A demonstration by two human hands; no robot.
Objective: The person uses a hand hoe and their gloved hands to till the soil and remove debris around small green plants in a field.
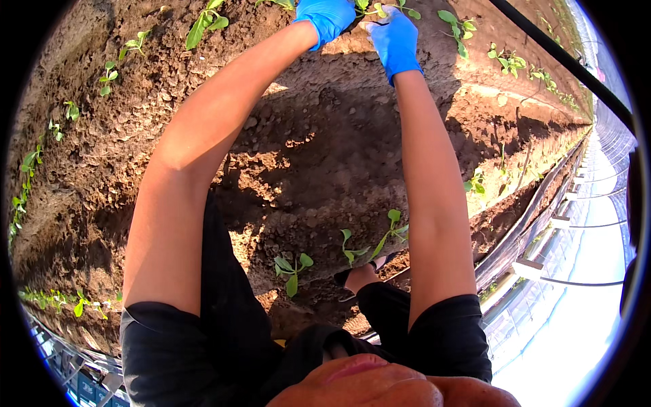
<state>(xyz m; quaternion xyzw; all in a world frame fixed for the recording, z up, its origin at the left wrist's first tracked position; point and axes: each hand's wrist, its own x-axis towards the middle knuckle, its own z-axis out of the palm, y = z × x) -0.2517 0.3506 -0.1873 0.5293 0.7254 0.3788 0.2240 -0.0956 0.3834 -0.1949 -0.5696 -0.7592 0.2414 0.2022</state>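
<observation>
Both hands wear blue disposable gloves and reach to the top edge of the head view. My left hand (328, 18) bends over the soil beside a leafy seedling (367, 8); its fingers are hidden, so what it holds cannot be told. Close on its right, my right hand (394, 38) has its thumb and fingertips at the seedling's base, with soil on the glove tips. A thin dark piece shows by those fingertips, too small to name. Another seedling (457, 30) grows to the right of this hand, and a larger one (206, 23) stands to the left.
Rows of seedlings run along both sides of a soil furrow (335, 132). Near my feet grow more seedlings (292, 272). A black bar or hose (549, 51) crosses the upper right. Greenhouse film and frame (585, 254) line the right side; crates (89, 389) sit at lower left.
</observation>
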